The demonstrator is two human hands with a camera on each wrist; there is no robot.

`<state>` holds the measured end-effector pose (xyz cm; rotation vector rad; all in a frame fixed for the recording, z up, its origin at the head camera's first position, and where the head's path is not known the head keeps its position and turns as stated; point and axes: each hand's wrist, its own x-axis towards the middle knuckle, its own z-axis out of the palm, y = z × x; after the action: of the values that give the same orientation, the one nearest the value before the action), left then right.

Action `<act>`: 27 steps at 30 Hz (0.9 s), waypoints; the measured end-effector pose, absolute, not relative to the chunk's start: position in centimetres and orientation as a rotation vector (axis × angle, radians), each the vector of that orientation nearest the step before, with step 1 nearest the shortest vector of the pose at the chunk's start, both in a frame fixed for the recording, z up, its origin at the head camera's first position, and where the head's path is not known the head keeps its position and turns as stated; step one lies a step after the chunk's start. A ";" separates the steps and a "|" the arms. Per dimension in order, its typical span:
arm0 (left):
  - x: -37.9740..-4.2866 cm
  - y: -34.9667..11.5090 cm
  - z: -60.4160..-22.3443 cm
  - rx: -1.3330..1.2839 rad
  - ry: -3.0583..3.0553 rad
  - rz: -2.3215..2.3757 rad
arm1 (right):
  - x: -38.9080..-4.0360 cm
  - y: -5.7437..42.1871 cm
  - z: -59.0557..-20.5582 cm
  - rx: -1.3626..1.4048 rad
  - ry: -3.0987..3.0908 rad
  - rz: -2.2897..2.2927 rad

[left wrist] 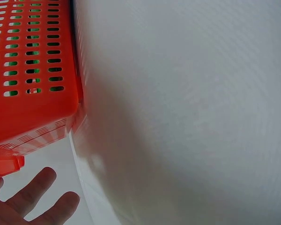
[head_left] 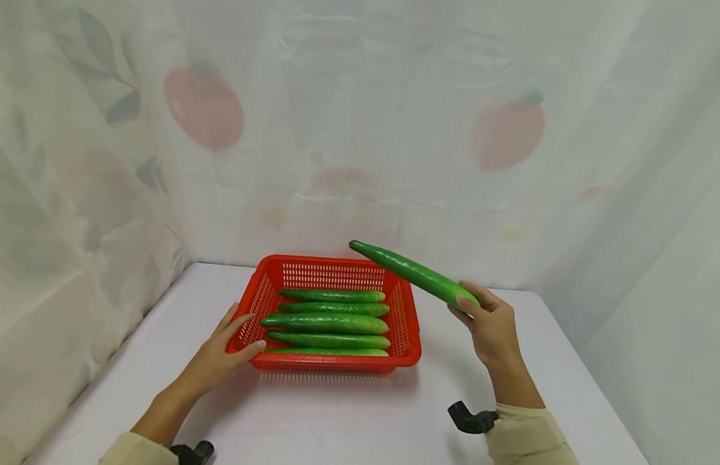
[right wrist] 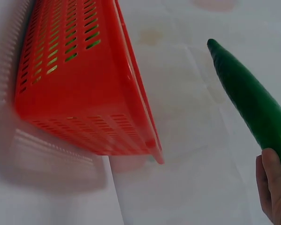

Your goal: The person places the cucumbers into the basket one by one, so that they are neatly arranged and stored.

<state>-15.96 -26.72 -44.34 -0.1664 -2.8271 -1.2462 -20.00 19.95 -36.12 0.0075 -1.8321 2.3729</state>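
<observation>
My right hand (head_left: 496,326) grips a green cucumber (head_left: 414,271) by its paler end. The cucumber slants up to the left, its dark tip above the right back part of a red plastic basket (head_left: 330,363). In the right wrist view the cucumber (right wrist: 253,101) is beside the basket (right wrist: 79,79), with the thumb along it. At the basket's left rim rests my left hand (head_left: 217,355), thumb at the front corner and fingers spread. The left wrist view shows its straight fingers (left wrist: 33,192) by the slotted wall. Several cucumbers (head_left: 330,323) lie side by side in the basket.
The basket stands on a white table (head_left: 336,420) near its back edge. White printed sheeting (head_left: 360,129) hangs behind the table and at both sides. A black wrist-worn device (head_left: 471,418) sticks out from the right sleeve.
</observation>
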 end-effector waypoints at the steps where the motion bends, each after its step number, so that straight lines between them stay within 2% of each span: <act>1: -15.9 -26.7 -44.3 -0.167 -2.828 -1.244 | -20.2 19.7 -36.2 0.029 -1.849 2.380; 10: -15.9 -26.7 -44.4 -0.165 -2.834 -1.226 | -22.0 18.0 -36.9 0.231 -1.901 2.481; 27: -16.0 -26.8 -44.6 -0.165 -2.829 -1.202 | -24.7 16.1 -38.2 0.341 -2.072 2.529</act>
<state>-15.97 -26.80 -44.62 -0.1653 -2.8293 -1.2021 -24.66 16.07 -38.17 0.3413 -2.0723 2.5293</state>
